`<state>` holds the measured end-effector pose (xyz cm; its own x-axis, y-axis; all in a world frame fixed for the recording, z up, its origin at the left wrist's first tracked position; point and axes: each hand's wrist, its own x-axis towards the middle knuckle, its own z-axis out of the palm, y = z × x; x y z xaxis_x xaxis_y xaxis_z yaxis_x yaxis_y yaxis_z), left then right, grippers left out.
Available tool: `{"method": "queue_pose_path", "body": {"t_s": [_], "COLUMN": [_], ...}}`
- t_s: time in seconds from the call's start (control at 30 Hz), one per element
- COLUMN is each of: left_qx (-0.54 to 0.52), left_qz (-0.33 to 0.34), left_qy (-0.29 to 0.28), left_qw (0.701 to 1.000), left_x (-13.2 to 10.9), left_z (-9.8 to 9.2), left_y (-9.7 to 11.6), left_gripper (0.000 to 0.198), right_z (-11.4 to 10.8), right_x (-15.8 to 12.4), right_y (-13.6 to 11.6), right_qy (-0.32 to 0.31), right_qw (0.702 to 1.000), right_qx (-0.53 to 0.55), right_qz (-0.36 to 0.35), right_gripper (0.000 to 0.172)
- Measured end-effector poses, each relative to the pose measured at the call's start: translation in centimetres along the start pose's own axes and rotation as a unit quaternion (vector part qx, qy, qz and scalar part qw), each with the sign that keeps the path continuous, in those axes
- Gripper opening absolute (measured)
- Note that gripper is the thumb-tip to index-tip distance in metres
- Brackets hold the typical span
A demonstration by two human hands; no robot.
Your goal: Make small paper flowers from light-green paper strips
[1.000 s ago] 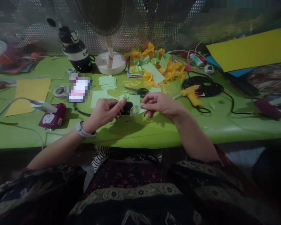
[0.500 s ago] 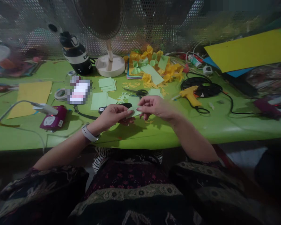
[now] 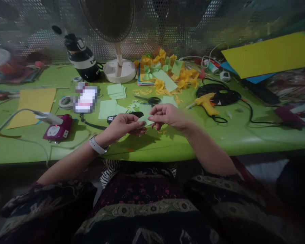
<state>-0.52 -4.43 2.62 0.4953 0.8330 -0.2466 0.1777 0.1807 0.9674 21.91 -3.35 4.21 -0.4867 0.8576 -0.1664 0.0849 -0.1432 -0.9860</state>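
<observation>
Between my two hands, just above the green table, is a small piece of light green paper [image 3: 144,118]. My left hand [image 3: 124,126] pinches its left side between thumb and fingers. On the right side, the thumb and forefinger of my right hand [image 3: 166,116] close on the paper's edge. My fingers hide part of the piece, so its full shape does not show. Behind my hands lie black scissors [image 3: 149,99] and green paper scraps [image 3: 134,105]. Cut green sheets [image 3: 107,109] lie to the left, near a second small stack of green paper [image 3: 116,90].
Folded orange and green paper pieces [image 3: 165,73] are heaped at the back. A yellow glue gun [image 3: 207,103] rests at right by a black coiled reel [image 3: 220,94]. Leftward are a phone [image 3: 86,99], a purple socket block [image 3: 58,128], a bottle [image 3: 83,61] and a fan base [image 3: 119,72].
The paper between my fingers has tilted or bent slightly, and its left part looks more rounded. Both hands stay almost in the same place.
</observation>
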Motion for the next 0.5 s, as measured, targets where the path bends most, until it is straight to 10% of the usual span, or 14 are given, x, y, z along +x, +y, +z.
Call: {"method": "queue_pose_path", "body": {"t_s": [0.5], "left_qx": [-0.044], "left_qz": [-0.018], "left_qy": [0.016], "left_qw": [0.999], "left_x": [-0.13], "left_z": [0.17], "left_y": [0.30], "left_gripper": [0.028], "right_z": [0.04], "right_x": [-0.08], "right_y": [-0.58], "right_qy": [0.003], "right_qw": [1.000], "right_qx": [-0.017], "right_qz": [0.015], "right_gripper": [0.025]}}
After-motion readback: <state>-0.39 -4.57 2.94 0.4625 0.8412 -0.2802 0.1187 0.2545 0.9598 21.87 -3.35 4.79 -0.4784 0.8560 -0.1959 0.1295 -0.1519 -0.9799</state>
